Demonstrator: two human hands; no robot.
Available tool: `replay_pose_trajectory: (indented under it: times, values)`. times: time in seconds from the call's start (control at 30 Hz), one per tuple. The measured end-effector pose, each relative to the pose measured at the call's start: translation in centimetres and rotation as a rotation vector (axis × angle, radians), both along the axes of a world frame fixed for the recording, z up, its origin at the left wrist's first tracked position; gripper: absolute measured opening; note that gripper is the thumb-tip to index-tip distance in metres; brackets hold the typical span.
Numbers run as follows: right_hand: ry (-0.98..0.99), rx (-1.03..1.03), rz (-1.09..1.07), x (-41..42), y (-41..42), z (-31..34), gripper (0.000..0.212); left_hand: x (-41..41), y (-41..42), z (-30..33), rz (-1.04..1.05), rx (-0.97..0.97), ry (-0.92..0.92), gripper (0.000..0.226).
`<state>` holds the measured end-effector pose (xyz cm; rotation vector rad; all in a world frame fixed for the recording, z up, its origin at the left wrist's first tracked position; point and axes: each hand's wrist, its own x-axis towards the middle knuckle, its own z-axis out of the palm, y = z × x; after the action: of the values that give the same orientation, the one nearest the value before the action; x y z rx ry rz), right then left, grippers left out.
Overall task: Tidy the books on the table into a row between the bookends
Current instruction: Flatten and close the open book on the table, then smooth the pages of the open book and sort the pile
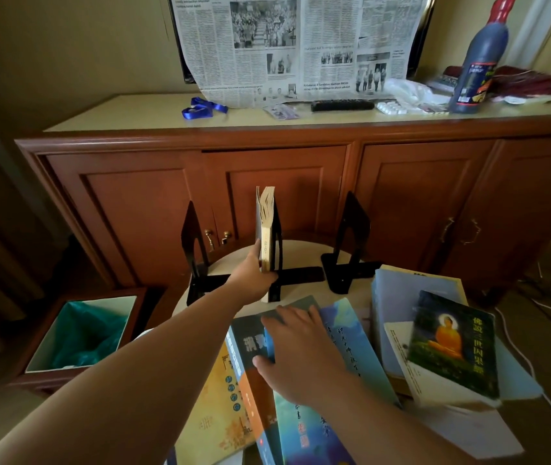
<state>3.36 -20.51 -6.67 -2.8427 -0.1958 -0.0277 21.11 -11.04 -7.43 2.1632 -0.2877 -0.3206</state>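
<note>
One book upright at the bookends, the rest loose on the tabletop

Behind the round tabletop (304, 250) stands a wooden cabinet (267, 182), a lined bin (82, 333) on the floor to its left; loose books (317, 391) lie overlapping on the near side, a green-covered book (455, 344) topping a stack at right; three black bookends stand across the far side, the left bookend (193, 243) and right bookend (351, 236) apart, the middle bookend (277, 250) touching a single upright book (265, 226); the left hand (250, 280) has its fingers clasped on that book's lower edge; the right hand (301, 350) lies flat with fingers spread, gripping nothing, on a blue-covered book (351, 347)
</note>
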Motion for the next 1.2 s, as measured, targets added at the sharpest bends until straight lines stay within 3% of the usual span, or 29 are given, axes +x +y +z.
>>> replay_pose_trajectory:
  times: [0.3, 0.6, 0.7, 0.83, 0.93, 1.2]
  values:
    - [-0.007, -0.071, 0.020, -0.1, -0.1, 0.5, 0.058, -1.0, 0.4, 0.8, 0.175, -0.076, -0.032, 0.097]
    - [-0.037, -0.039, -0.115, -2.7, -1.9, 2.6, 0.062, -5.2, 1.9, 2.0, 0.168, -0.101, -0.021, 0.094]
    - [-0.025, -0.062, -0.187, -4.1, -3.1, 3.2, 0.072, -8.1, 2.7, 1.6, 0.176, -0.078, -0.033, 0.078]
    - [-0.032, -0.018, -0.329, -6.2, -4.4, 3.6, 0.083, -13.1, 3.6, 1.4, 0.152, 0.139, -0.242, 0.042]
    - [-0.075, 0.045, -0.386, -7.5, -4.7, 3.9, 0.087, -16.6, 3.9, 1.2, 0.137, 0.178, -0.302, 0.030]
    - [-0.069, 0.333, -0.475, -11.0, -5.2, 5.8, 0.062, -23.3, 3.6, 0.8, 0.034, 0.064, -0.201, 0.026]
